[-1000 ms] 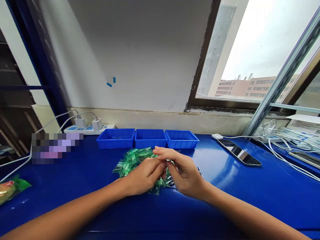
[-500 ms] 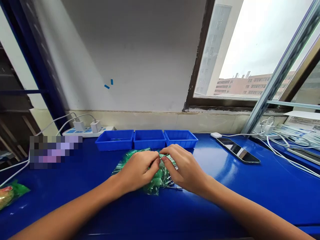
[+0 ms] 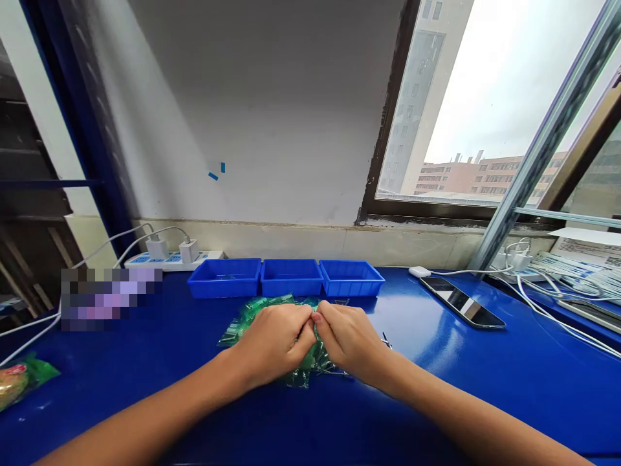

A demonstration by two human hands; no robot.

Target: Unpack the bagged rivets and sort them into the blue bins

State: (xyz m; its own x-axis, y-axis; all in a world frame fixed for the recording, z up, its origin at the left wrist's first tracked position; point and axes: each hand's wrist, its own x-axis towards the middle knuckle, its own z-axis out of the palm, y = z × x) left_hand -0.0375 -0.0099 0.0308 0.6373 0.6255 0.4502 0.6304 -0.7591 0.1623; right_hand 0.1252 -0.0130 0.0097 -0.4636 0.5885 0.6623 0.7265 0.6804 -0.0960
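Pile of green plastic packets (image 3: 247, 317) sits mid-table on the blue tabletop (image 3: 272, 430), partly under both hands; packets overlap, can't count; thin metal pieces (image 3: 334, 371) at its near right edge, also uncountable; one thin dark piece (image 3: 387, 340) just beyond the right wrist.

Two hands, left hand (image 3: 276, 336) and right hand (image 3: 352, 338), meet over the pile, fingers curled in, thumbs near each other, gap narrow; fingertips hidden, so can't tell what either grip holds; the hands themselves block the pile's middle.

Three blue bins in a row just behind the pile: left bin (image 3: 224, 288), middle bin (image 3: 291, 287), right bin (image 3: 356, 288); small bits in the left one, too small to tell.

Right side: one smartphone (image 3: 463, 302), one white adapter (image 3: 419, 272) near its far end, several white cables (image 3: 548, 310) beyond; one metal post (image 3: 528, 155) slants up by the window.

Left side: one power strip (image 3: 208, 259) with two chargers (image 3: 156, 248) plugged in; one pixelated patch; one wrapped food item (image 3: 22, 382) at the edge; two blue tape bits (image 3: 213, 176) on the wall.
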